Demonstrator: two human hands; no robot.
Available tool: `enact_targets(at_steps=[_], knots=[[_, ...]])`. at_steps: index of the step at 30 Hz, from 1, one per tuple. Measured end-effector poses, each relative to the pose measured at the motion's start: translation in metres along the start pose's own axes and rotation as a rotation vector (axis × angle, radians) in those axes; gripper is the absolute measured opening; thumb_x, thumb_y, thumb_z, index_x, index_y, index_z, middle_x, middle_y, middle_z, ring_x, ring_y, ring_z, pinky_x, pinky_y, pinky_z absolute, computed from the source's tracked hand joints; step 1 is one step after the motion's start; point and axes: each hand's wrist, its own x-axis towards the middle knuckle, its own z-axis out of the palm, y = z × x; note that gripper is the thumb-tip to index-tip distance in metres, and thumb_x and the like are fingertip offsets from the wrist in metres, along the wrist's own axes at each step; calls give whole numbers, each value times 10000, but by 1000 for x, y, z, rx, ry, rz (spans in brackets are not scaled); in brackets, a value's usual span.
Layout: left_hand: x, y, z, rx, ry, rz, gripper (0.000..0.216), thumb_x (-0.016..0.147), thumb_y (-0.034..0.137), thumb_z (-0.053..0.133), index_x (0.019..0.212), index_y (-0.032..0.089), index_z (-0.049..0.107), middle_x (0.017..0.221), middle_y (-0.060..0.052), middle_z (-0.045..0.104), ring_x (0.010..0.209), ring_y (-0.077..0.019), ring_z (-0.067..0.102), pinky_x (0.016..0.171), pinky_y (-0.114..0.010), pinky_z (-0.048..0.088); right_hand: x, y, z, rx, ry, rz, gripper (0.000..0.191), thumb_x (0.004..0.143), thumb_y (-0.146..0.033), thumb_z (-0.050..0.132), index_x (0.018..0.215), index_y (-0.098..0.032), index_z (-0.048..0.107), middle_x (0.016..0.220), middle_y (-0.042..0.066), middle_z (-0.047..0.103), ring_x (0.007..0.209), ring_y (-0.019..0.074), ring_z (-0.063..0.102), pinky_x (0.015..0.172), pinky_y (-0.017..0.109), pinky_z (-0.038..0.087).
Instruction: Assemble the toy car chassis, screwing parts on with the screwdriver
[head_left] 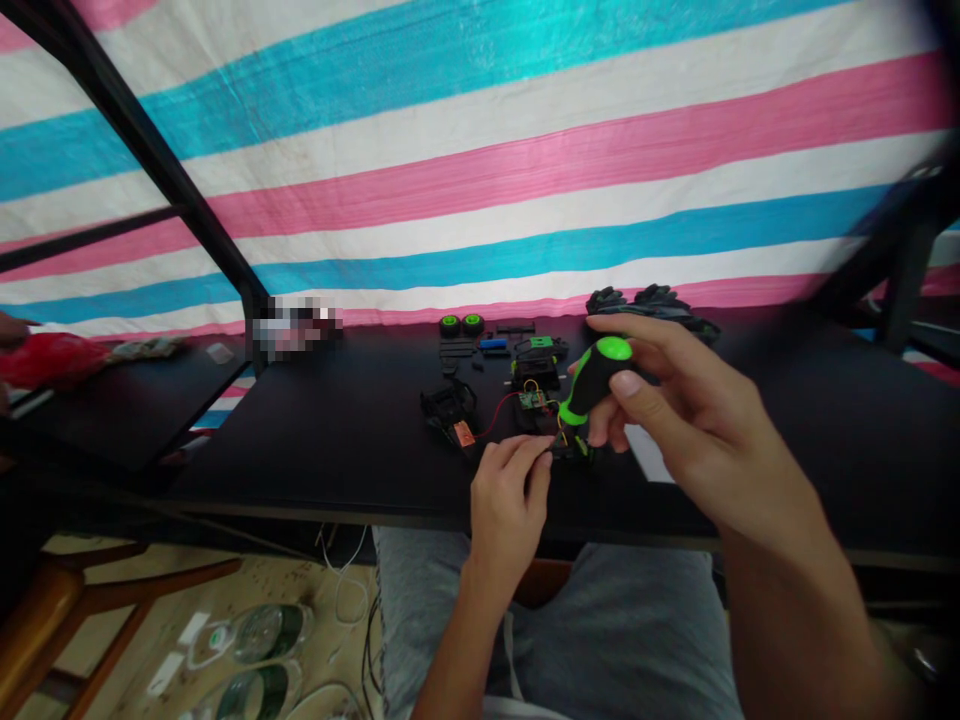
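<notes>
My right hand (697, 430) is wrapped round the black and green handle of a screwdriver (587, 384), which tilts down towards the table's front half. Below it, the closed fingers of my left hand (511, 492) hold a small black plastic part (576, 452) with green bits. The screwdriver's tip is too small to make out, close to that part. Just beyond my fingers lies a green circuit board (532, 400) with thin wires. A red wire runs from it to a copper-coloured piece (463, 433) by a black plastic frame (444, 400).
Farther back on the black table (337, 450) are two green-rimmed wheels (461, 325), a blue cylinder (493, 344) and several black parts. Dark gloves (652, 300) lie at the back right, a white sheet (649, 455) beside my right hand. Large clear bottles (262, 635) are on the floor.
</notes>
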Motion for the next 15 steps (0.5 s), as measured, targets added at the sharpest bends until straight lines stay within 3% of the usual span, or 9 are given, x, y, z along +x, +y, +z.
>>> enact_targets(at_steps=[3,7,15], knots=[[4,3,0,-63,5,-56,220,1111,194,684,1253,251,842,1237,-76,817,1146,-237,787,1058,-396,655,-1,-3,2,18,-38,-2,375,1095,-416,699,1468,-388,721,1097,51,787,563,133,688,429,294,537],[9,7,-2,-112,-10,-69,223,1116,194,669,1226,251,855,1246,-86,798,1159,-232,782,1068,-386,657,-3,-3,6,38,-58,-8,305,1112,-430,669,1393,-378,774,895,39,773,573,169,689,460,318,569],[20,-2,-8,-105,-59,-38,160,1091,233,726,1142,238,878,1157,-83,799,1093,-246,774,1029,-404,641,5,9,13,114,45,-11,316,980,-389,863,1289,-356,805,964,20,746,574,139,657,463,302,557]])
